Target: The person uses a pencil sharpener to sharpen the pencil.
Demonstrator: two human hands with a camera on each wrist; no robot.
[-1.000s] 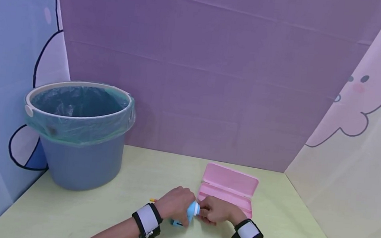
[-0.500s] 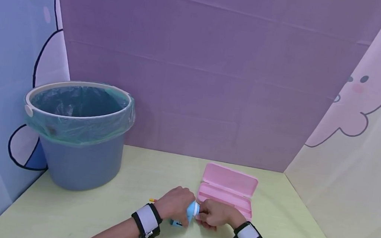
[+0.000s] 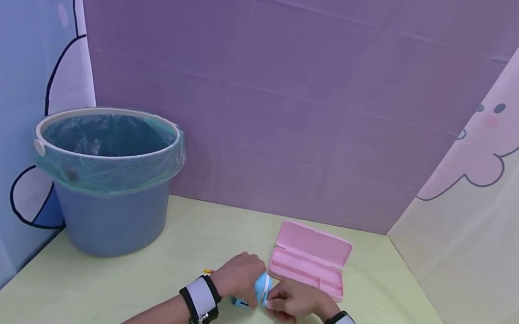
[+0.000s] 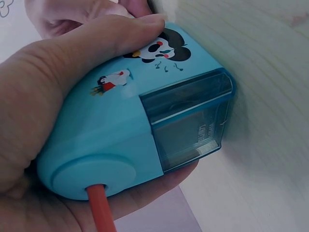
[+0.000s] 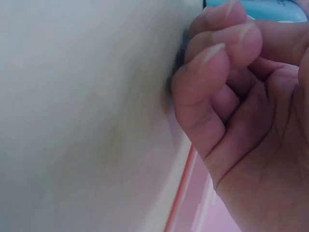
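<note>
In the head view my left hand [image 3: 238, 277] grips a light-blue pencil sharpener [image 3: 261, 284], which lies on its side on the table. Seen from the left wrist, the sharpener [image 4: 111, 140] bears cartoon prints and a see-through shavings drawer [image 4: 188, 135]. A red pencil [image 4: 102, 212] sticks out of its hole; in the head view only the pencil's orange-yellow end [image 3: 207, 271] shows past the left hand. At the sharpener's other end my right hand [image 3: 296, 299] pinches the crank handle [image 3: 265, 299], its fingers [image 5: 200, 82] curled. The fingers hide most of the crank.
Behind the right hand lies an open pink pencil case [image 3: 312, 242] with divided compartments. A blue bin [image 3: 113, 216] with a green plastic liner stands on the left. Purple, blue and white printed sheets wall in the pale table [image 3: 199, 228].
My right hand has shifted a little at the crank, whose handle now shows lower, toward me. The left hand and sharpener have stayed in place.
</note>
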